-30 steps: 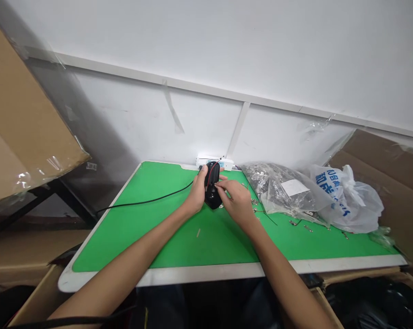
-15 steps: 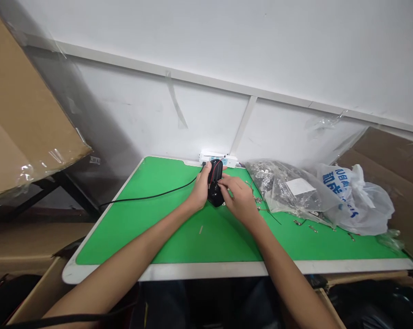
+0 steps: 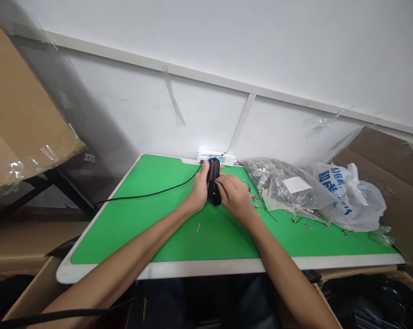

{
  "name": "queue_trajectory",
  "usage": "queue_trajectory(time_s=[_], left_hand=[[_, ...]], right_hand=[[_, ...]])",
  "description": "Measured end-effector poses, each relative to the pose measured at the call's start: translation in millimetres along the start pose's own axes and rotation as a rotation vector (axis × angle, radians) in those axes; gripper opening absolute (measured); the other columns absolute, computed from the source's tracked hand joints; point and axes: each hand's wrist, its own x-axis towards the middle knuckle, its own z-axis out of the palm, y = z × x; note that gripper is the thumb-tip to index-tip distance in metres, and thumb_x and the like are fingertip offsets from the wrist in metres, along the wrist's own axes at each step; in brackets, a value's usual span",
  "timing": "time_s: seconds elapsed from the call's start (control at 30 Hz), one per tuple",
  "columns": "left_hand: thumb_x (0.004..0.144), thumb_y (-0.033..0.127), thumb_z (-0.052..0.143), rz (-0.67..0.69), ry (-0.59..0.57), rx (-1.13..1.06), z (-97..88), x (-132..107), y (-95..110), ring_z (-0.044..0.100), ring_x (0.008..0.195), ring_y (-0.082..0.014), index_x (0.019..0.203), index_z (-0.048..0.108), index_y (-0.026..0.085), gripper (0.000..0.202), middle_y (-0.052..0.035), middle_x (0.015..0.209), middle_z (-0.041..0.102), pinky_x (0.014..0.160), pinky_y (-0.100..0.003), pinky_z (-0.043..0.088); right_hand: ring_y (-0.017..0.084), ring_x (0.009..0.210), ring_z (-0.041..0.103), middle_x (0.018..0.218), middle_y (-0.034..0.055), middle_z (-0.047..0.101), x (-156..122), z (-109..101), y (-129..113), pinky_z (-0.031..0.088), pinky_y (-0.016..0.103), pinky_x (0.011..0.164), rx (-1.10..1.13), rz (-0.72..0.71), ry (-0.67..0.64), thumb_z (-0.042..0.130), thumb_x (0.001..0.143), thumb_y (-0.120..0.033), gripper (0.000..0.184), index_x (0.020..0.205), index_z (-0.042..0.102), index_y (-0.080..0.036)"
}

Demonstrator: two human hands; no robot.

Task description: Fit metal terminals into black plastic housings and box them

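Note:
My left hand [image 3: 200, 187] is closed round the side of a glossy black plastic housing [image 3: 214, 194], held upright above the green mat. Thin red and black wires [image 3: 213, 168] run along the housing and stick out past its top. The fingertips of my right hand [image 3: 234, 194] are pinched together against the housing's right side; whatever is between them is too small to make out. Small metal contact pieces with wires [image 3: 255, 198] lie on the mat just right of my right hand.
A white power strip [image 3: 229, 158] stands against the wall, with a black cable [image 3: 148, 196] crossing the mat leftward. Clear bags of metal parts [image 3: 282, 183] and a white plastic bag [image 3: 360, 205] lie right. Cardboard boxes [image 3: 24, 119] flank the green-topped table [image 3: 124, 237].
The view has shifted slightly. My left hand still holds the housing, and my right fingers have curled and moved a little higher along its side.

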Motion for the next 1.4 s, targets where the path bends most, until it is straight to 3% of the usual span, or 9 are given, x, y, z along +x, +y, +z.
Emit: queue_trajectory(time_s=[0.2,0.37,0.53,0.63,0.73,0.93,1.03,1.2,1.4], left_hand=[[0.084,0.084,0.056,0.01,-0.082,0.037,-6.1,3,7,0.075,0.098,-0.0282,0.114,0.078,0.013,0.081,-0.0125,0.099,0.081,0.088,-0.037,0.058],[0.085,0.085,0.052,0.102,-0.055,0.036,-8.8,5,9,0.076,0.094,-0.0263,0.115,0.078,0.015,0.08,-0.0119,0.103,0.08,0.083,-0.036,0.06],[0.087,0.084,0.047,0.129,-0.019,0.01,-9.5,4,9,0.075,0.087,-0.0239,0.121,0.072,0.018,0.079,-0.0083,0.1,0.078,0.075,-0.034,0.06],[0.091,0.083,0.041,0.243,0.02,0.062,-11.7,1,5,0.072,0.091,-0.0241,0.115,0.071,0.02,0.074,-0.0069,0.096,0.074,0.079,-0.035,0.058],[0.093,0.08,0.044,0.434,0.012,0.216,-16.2,-4,0,0.067,0.097,-0.0249,0.112,0.068,0.022,0.066,-0.008,0.1,0.07,0.089,-0.037,0.054],[0.083,0.088,0.049,0.662,-0.067,0.403,-22.3,-8,-6,0.061,0.101,-0.0283,0.122,0.06,0.025,0.075,-0.0103,0.109,0.063,0.095,-0.043,0.049],[0.079,0.09,0.054,0.725,-0.073,0.457,-22.8,-7,-7,0.061,0.098,-0.0277,0.121,0.062,0.026,0.077,-0.01,0.108,0.063,0.093,-0.043,0.049],[0.085,0.084,0.052,0.787,-0.088,0.511,-22.1,-7,-7,0.061,0.097,-0.0266,0.125,0.06,0.025,0.071,-0.0106,0.109,0.063,0.088,-0.041,0.05],[0.074,0.083,0.069,0.797,-0.086,0.594,-17.7,-8,2,0.062,0.103,-0.0298,0.118,0.066,0.024,0.073,-0.0114,0.107,0.066,0.097,-0.047,0.049]], right_hand=[[0.025,0.107,0.074,0.103,0.0088,0.078,2,3,-2,0.06,0.042,0.094,0.093,0.011,0.121,0.054,0.104,-0.02,0.018,0.111,0.07,-0.025],[0.022,0.092,0.074,0.103,0.007,0.078,4,6,-8,0.06,0.036,0.083,0.213,0.163,0.154,0.061,0.102,-0.029,0.014,0.113,0.069,-0.024],[0.025,0.106,0.067,0.113,0.0102,0.071,3,11,-17,0.056,0.04,0.092,0.225,0.326,0.274,0.067,0.096,-0.04,0.029,0.118,0.061,-0.022],[0.023,0.096,0.061,0.099,0.0057,0.065,2,15,-24,0.052,0.038,0.086,0.229,0.406,0.294,0.059,0.1,-0.047,0.024,0.102,0.059,-0.022],[0.021,0.085,0.054,0.084,0.0019,0.058,1,19,-30,0.047,0.035,0.079,0.273,0.461,0.258,0.047,0.106,-0.046,0.033,0.084,0.056,-0.024],[0.021,0.084,0.055,0.079,0.0018,0.058,4,25,-30,0.049,0.033,0.077,0.58,0.577,0.331,0.053,0.102,-0.048,0.035,0.077,0.058,-0.024],[0.02,0.08,0.056,0.077,0.0016,0.059,6,25,-29,0.051,0.031,0.072,0.716,0.648,0.331,0.056,0.098,-0.051,0.035,0.076,0.059,-0.023],[0.018,0.07,0.056,0.074,0.0008,0.059,10,25,-29,0.051,0.029,0.064,0.871,0.696,0.364,0.061,0.093,-0.052,0.033,0.079,0.061,-0.022],[0.018,0.07,0.057,0.075,0.0006,0.059,5,32,-23,0.054,0.03,0.068,0.909,0.697,0.359,0.064,0.09,-0.05,0.031,0.08,0.062,-0.022]])
